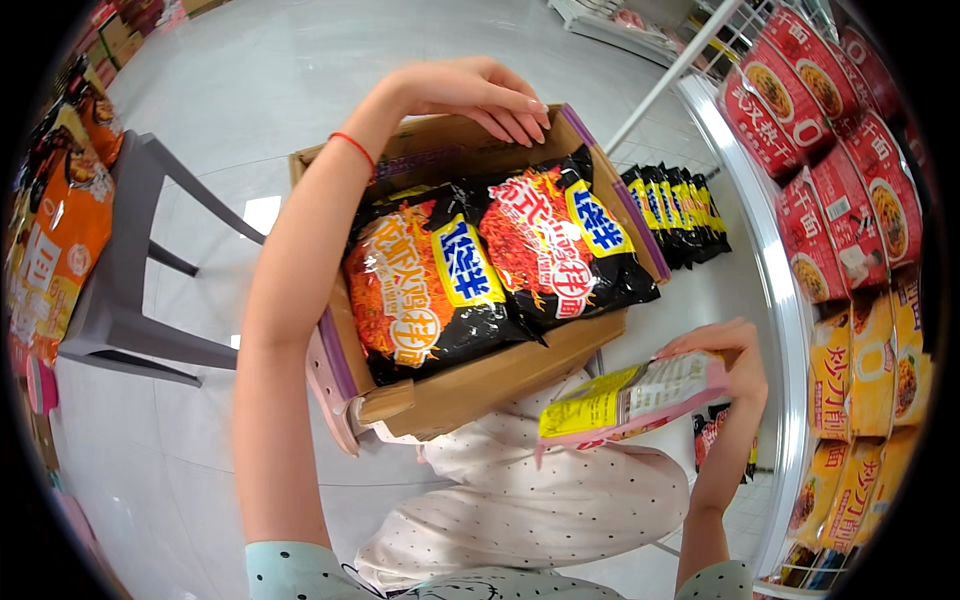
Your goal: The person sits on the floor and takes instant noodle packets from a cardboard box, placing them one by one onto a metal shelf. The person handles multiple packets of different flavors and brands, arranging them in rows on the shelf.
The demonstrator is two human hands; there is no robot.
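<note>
An open cardboard box (480, 382) stands before me on a pink stool. Two black noodle packets lie side by side in it, one orange-printed (405, 285) and one red-printed (540, 240). My left hand (487, 97) reaches over the box's far rim, fingers bent down and apart, holding nothing. Low on the right, beside the box and above my knee, my right hand (720, 352) grips a pink and yellow food packet (637, 397), somewhat blurred and tilted. The fingers behind that packet are partly hidden.
Shelves on the right carry red noodle packs (840, 202) and yellow ones (862, 375). A row of black packets (675, 214) stands on the low shelf behind the metal edge (780, 300). A grey plastic chair (127, 300) is at left, near orange bags (67, 240).
</note>
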